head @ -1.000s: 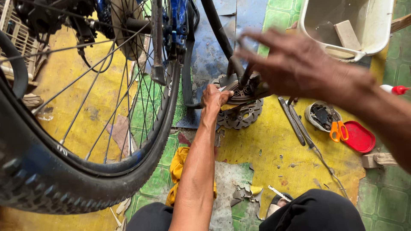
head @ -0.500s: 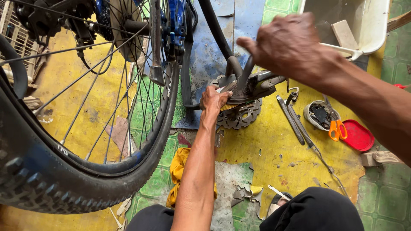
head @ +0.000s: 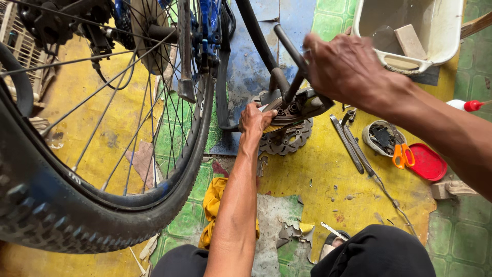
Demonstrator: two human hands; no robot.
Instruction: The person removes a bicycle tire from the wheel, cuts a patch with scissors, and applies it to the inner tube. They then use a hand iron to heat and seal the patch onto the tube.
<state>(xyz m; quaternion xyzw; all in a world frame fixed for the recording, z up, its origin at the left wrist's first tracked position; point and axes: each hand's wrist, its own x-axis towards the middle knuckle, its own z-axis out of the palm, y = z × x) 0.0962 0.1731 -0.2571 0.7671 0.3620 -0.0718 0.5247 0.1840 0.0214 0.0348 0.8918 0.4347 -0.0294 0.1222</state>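
Beat-up yellow and green floor with tools scattered around. Left hand is pinching the pedal, right hand wrapped tight on the black crank arm beside the bike wheel.

The left hand reaches far forward on a straight arm, fingers curled shut, while the right hand hovers higher, fist closed

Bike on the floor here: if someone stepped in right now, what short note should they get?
Left hand grips the metal part at the disc rotor on the floor.
Right hand holds the black handle that angles down onto that part.
Wheel stands to the left; loose tools, scissors, a red lid and a white tub lie to the right.
Done: both hands set on the work. Left: cannot tell from here.
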